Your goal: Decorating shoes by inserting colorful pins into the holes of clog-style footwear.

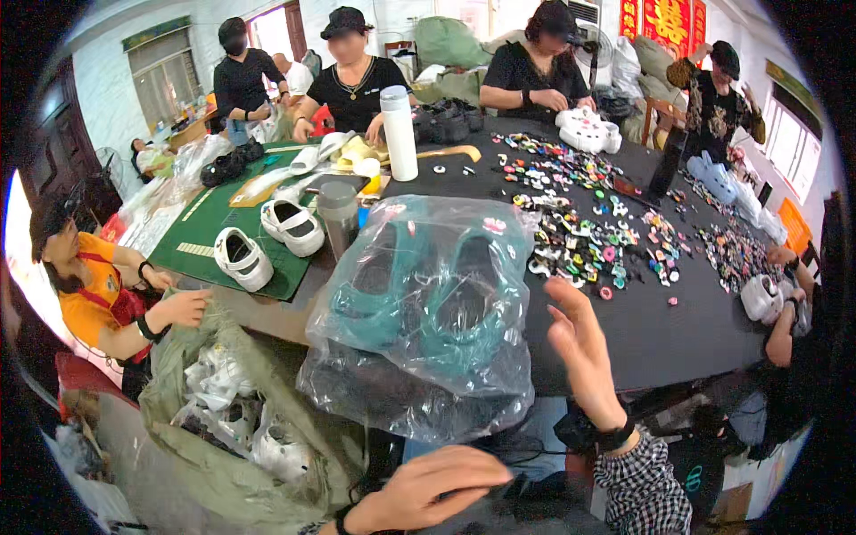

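Note:
A pair of teal clogs (481, 346) with small pale charms lies inside a clear plastic bag (343, 388) at the table's near edge, part of the bag hanging over. To the right of the bag is my right hand (584, 357), raised with its fingers stretched out and nothing in it. Below the bag's near end, my left hand (437, 486) reaches in from the lower edge, fingers extended side by side and also holding nothing. Neither hand visibly grips the bag.
Loose colourful charms (597, 214) cover the dark table's (624, 339) right side. White clogs (245, 259) stand on a green mat (201, 250), near a white bottle (399, 134) and a grey tumbler (339, 214). An olive sack (169, 392) holds bagged white shoes. Several co-workers surround the table.

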Tool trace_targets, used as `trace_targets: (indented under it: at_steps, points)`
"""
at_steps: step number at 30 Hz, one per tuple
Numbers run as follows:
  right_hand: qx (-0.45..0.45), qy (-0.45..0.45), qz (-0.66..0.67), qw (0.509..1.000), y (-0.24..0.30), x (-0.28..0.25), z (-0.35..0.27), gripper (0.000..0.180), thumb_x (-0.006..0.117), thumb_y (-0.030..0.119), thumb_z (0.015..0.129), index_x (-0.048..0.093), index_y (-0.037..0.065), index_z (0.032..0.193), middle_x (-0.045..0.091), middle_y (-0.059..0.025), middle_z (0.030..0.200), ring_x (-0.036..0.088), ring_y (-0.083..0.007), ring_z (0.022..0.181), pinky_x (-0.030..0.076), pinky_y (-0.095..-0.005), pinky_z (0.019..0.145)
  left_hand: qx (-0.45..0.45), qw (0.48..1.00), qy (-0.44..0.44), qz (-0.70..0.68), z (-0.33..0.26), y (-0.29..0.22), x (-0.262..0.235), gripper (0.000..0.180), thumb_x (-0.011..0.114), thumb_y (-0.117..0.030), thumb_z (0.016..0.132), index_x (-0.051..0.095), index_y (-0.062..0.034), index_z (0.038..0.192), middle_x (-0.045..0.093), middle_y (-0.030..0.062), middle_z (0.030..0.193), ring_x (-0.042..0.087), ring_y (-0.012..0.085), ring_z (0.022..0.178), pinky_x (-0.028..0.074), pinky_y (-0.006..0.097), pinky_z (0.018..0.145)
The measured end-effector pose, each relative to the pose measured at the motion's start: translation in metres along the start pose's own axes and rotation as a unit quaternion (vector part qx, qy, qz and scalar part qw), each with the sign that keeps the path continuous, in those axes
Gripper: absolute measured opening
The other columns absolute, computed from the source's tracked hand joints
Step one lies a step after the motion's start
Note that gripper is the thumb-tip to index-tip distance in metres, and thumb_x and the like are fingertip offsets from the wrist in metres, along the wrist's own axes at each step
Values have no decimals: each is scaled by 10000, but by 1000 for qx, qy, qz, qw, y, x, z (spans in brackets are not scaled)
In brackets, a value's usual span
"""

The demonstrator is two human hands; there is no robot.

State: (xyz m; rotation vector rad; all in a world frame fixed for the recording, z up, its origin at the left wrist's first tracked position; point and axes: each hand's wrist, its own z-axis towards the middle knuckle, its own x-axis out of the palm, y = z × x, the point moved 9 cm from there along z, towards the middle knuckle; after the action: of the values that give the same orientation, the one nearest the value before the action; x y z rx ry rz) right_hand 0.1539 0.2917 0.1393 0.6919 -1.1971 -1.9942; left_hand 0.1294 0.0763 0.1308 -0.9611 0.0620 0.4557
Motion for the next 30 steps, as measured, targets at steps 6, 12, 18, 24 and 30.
trace_targets:
  at_steps: [6,12,18,24,30]
  points:
    - [-257,134,-332,898,70,93,-44,583,809,237,687,597,87,1209,485,-198,1335,457,-382,1261,366,-496,1055,-93,819,-403,398,-34,-3,-141,323,671,-41,803,625,13,1118,602,164,1194,547,328,1166,427,405,1001]
    - [-268,255,-375,850,22,146,-87,254,713,169,786,636,34,987,620,-107,1090,604,-279,1036,441,-463,962,-197,851,-388,295,-52,76,-189,106,606,-70,886,583,22,935,615,103,859,588,216,799,470,325,742]
    - [-166,31,-588,791,20,58,-54,349,643,70,787,570,-1,1121,483,-232,1268,508,-380,1152,355,-566,1020,-124,905,-282,292,-20,43,-115,83,583,-34,874,558,10,808,510,118,717,492,263,628,402,336,594]
    - [-151,20,-408,900,41,13,-21,479,583,46,858,498,65,1329,492,-194,1334,515,-382,1193,422,-481,1015,-9,979,-142,148,9,43,3,112,709,-70,808,646,-12,880,608,127,819,599,307,749,492,370,664]
    - [-139,176,-463,858,44,33,-2,337,562,185,922,562,91,1245,668,-148,984,625,-332,958,501,-425,839,-22,983,-130,128,3,57,27,140,710,-67,800,631,-32,912,616,124,883,609,320,796,501,386,696]
